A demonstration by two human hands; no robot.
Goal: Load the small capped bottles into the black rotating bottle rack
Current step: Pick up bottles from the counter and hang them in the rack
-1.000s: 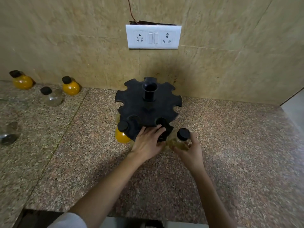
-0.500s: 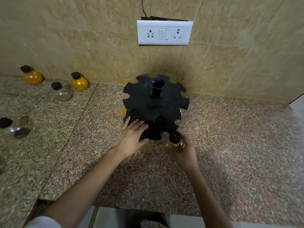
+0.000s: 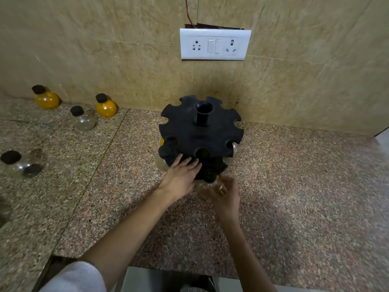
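- Use the left hand [image 3: 181, 175] as a brake: fingers straight and flat on the lower tier of the black rack [image 3: 200, 131] at its 7 o'clock edge, gripping nothing. Press firmly enough that the tier cannot spin while the bottle goes in.
- Slide the clear bottle [image 3: 210, 183] neck-first into the notch at 6 o'clock of the lower tier, upright, with the cap above the plate and the belly below. Cannot tell whether the neck is already inside, since the cap sits right at the rim.
- Push with the right hand [image 3: 227, 194] straight toward 12 o'clock, low and slow. Fingers curl round the bottle's belly from 5 o'clock, though blurred. Best to let go only once the neck seats fully, as a half-seated bottle would likely drop out on the next turn.
- Waiting stock on the granite counter [image 3: 294, 186], at 9 to 10 o'clock and well apart from the rack: round-bellied, short-necked, black-capped. Includes an orange bottle [image 3: 46, 99] by the wall, a clear empty bottle [image 3: 83, 121] nearer, a second orange bottle [image 3: 105, 106], and a clear bottle with dark contents [image 3: 21, 165] at 9 o'clock.
- Rack itself: two notched black discs on a central tube, standing near the wall. Already loaded with a capped bottle [image 3: 166, 150] at 8 o'clock and a glassy belly [image 3: 234, 147] at 4 o'clock, with most upper notches open.
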